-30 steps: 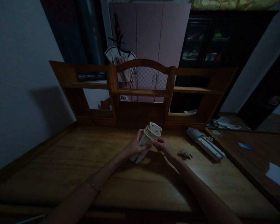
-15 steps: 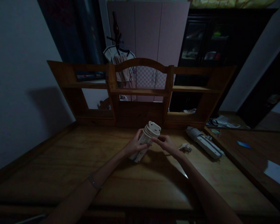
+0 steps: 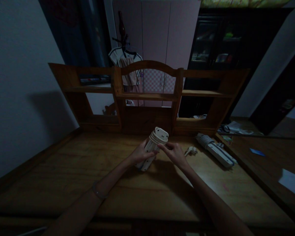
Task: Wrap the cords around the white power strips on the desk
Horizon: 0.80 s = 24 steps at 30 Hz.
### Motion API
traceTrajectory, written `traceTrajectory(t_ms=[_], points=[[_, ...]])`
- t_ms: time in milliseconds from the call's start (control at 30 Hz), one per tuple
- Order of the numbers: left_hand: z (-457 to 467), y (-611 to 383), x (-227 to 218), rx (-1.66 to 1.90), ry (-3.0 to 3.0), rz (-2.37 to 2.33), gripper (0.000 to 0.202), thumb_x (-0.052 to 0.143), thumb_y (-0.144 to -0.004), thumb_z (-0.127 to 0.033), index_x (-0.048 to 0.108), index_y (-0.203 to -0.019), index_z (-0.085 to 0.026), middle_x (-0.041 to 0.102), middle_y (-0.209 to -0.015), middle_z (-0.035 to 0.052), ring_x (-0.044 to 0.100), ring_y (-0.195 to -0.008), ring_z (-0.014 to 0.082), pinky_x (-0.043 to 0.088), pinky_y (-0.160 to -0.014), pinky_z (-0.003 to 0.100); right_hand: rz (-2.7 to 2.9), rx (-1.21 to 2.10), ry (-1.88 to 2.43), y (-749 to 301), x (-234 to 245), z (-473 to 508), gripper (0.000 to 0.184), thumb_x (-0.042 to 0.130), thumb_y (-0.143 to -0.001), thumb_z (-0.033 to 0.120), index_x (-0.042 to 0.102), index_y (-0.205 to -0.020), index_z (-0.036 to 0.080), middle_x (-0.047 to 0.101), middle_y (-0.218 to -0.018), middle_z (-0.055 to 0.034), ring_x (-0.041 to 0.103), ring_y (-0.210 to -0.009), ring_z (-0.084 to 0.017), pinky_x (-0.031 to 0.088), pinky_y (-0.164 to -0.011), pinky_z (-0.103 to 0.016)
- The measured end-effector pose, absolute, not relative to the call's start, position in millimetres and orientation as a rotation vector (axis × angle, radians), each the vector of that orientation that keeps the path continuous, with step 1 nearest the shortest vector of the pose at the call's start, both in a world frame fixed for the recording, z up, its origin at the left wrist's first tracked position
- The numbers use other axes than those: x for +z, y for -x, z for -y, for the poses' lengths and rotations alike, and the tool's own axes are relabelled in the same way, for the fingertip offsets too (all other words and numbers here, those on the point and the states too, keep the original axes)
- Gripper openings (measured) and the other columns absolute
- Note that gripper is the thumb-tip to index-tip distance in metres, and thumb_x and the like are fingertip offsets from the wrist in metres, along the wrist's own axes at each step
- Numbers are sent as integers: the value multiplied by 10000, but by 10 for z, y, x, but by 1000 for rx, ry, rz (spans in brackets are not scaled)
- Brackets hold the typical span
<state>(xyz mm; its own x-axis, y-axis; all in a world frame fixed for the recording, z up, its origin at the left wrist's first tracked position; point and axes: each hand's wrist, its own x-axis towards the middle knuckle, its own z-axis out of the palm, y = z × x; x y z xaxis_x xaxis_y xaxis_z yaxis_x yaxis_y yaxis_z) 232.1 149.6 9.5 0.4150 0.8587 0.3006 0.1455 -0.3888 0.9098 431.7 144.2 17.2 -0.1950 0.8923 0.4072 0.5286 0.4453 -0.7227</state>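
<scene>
A white power strip is held tilted above the wooden desk, its far end raised and its own cord wound round that end in several turns. My left hand wraps around the strip's body, thumb across the near face. The fingers of my right hand are pinched at the wound cord on the strip's right side. Just right of that hand, the cord's plug lies on the desk, prongs to the right. Part of the cord between hand and plug is hidden behind the right hand.
A second power strip, its cord wrapped round one end, lies on the desk at right. The wooden shelf unit stands along the back edge. A lower surface at right bears a blue card and a white paper.
The plug has shifted a little to the left over the desk. My right hand has moved slightly, still at the cord, and the strip is tilted slightly differently.
</scene>
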Motion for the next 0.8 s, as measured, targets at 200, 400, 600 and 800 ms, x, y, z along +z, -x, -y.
traceTrajectory(t_ms=[200,400,600,800], points=[[-1474,-2334,121,1079,-1762,-819,801,704,-728,-314,295,-1406,-190,565,-1242,133,646,-929,214,544,-790,334,1859,470,1251,-4314,116,-1468,590,499,-826,651,732,-767,112,559,-572,-3,468,-526,-123,278,-505,-225],[-1459,-2356,135,1060,-1629,-715,1012,690,-736,-273,15,-1491,-283,523,-1302,141,659,-898,212,562,-759,349,1873,434,1258,-4301,117,-1471,597,478,-834,662,736,-770,128,574,-563,-11,474,-516,-128,279,-504,-231],[-1518,-2339,84,1053,-1577,-718,957,705,-722,-275,123,-1481,-259,575,-1225,136,663,-910,238,565,-739,349,1878,397,1285,-4298,123,-1466,605,454,-842,671,722,-747,137,573,-558,-19,491,-514,-135,263,-494,-239],[-1578,-2335,40,1082,-1592,-737,943,737,-681,-289,213,-1463,-228,573,-1231,136,648,-946,238,555,-773,348,1884,372,1296,-4298,133,-1453,605,439,-849,675,703,-727,145,597,-584,-24,523,-534,-144,274,-507,-241]])
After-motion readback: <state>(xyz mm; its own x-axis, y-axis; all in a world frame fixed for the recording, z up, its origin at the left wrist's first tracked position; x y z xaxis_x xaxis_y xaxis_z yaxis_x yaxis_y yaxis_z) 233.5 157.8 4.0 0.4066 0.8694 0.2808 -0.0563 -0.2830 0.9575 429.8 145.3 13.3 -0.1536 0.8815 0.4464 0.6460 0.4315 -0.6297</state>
